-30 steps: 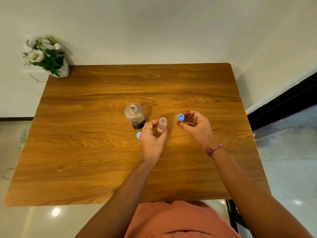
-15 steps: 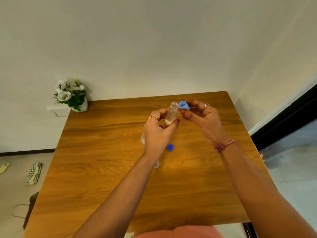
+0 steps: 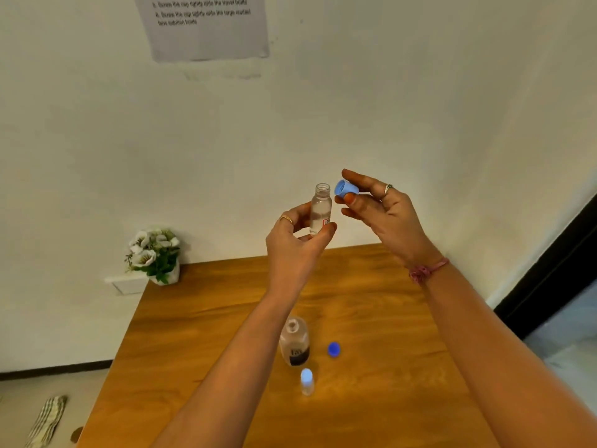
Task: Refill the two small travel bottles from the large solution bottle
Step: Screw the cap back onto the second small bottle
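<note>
The left hand (image 3: 298, 240) grasps a small travel bottle (image 3: 320, 209) by its lower body, thumb on one side and fingertips on the other, and holds it upright in the air at the centre of the frame, against the pale wall. The bottle is clear, its threaded neck is uncapped, and a small red-and-white label shows near its base. Just to the right, the right hand (image 3: 384, 211) pinches a light blue cap (image 3: 346, 188) between thumb and forefinger, with the cap's open side turned toward the bottle's neck; cap and neck are close together but apart. A ring sits on one finger of each hand, and a pink cord bracelet (image 3: 427, 270) circles the right wrist.

Below the hands, in the lower centre of the frame, the large solution bottle (image 3: 294, 341) stands upright and uncapped on the wooden table (image 3: 200, 318), a dark label around its lower part. A darker blue cap (image 3: 334, 348) lies on the table just right of it. The second small travel bottle (image 3: 306, 385), with a pale blue cap on, stands near the large bottle, on its lower side in the frame.

At the table's far left corner, a pot of white flowers (image 3: 154, 256) sits against the wall. A printed paper sheet (image 3: 203, 25) hangs at the upper left of the frame. A striped cloth (image 3: 47, 420) lies on the floor at the lower left.
</note>
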Demonstrator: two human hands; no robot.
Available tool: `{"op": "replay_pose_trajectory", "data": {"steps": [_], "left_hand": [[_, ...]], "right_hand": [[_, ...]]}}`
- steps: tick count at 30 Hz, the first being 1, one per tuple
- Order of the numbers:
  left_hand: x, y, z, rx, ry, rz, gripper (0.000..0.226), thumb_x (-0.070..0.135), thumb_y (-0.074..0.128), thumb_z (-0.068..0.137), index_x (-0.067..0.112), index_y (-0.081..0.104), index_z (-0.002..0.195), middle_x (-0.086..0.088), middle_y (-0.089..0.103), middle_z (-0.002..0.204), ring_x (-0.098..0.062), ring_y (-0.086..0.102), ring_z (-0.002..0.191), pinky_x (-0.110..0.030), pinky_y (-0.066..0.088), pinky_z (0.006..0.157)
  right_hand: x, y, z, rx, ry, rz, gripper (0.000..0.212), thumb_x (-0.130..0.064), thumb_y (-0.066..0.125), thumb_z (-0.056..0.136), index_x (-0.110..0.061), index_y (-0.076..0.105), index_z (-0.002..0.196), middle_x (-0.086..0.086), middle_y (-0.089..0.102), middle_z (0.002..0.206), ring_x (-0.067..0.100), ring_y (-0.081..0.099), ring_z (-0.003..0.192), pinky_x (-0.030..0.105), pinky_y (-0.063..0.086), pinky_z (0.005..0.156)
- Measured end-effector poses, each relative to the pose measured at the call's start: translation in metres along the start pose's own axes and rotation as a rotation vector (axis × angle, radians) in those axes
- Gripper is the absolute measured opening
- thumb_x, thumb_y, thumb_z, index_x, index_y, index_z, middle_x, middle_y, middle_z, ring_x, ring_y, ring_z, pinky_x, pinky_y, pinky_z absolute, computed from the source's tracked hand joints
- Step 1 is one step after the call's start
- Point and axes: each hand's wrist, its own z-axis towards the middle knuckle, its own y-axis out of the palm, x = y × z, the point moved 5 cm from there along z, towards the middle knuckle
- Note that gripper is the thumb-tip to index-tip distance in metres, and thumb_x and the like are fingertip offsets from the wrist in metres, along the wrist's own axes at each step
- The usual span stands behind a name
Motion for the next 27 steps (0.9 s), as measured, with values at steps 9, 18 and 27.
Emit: {"op": "replay_pose_trajectory", "data": {"steps": [9,18,27], "left_hand": [[0.037,-0.01,0.022,-0.001,0.075,0.005,0.035,0.018,0.076,0.078,0.02,0.063,0.109,0.011,0.064,0.094,0.003,0.059,0.087,0.002,0.041,0.064],[0.056,-0.016,0.038,0.018,0.044,-0.057,0.039,0.021,0.079,0.074,0.024,0.054,0.104,0.012,0.063,0.095,-0.001,0.061,0.089,-0.008,0.045,0.07],[0.057,-0.014,0.046,0.049,0.027,-0.06,0.039,0.024,0.079,0.074,0.022,0.056,0.105,0.005,0.066,0.102,-0.011,0.064,0.094,-0.022,0.05,0.083]], "right_hand": [[-0.051,0.003,0.037,-0.021,-0.131,-0.118,0.031,-0.009,0.071,0.077,-0.018,0.06,0.104,-0.001,0.067,0.104,0.013,0.066,0.097,0.028,0.053,0.088],[-0.093,0.015,0.065,-0.156,-0.251,-0.312,0.03,-0.011,0.066,0.084,-0.02,0.062,0.113,-0.004,0.068,0.105,0.005,0.064,0.098,0.016,0.05,0.082],[-0.11,0.029,0.086,-0.256,-0.301,-0.631,0.026,-0.022,0.07,0.082,-0.029,0.066,0.107,-0.016,0.066,0.095,-0.001,0.063,0.088,0.012,0.048,0.081]]}}
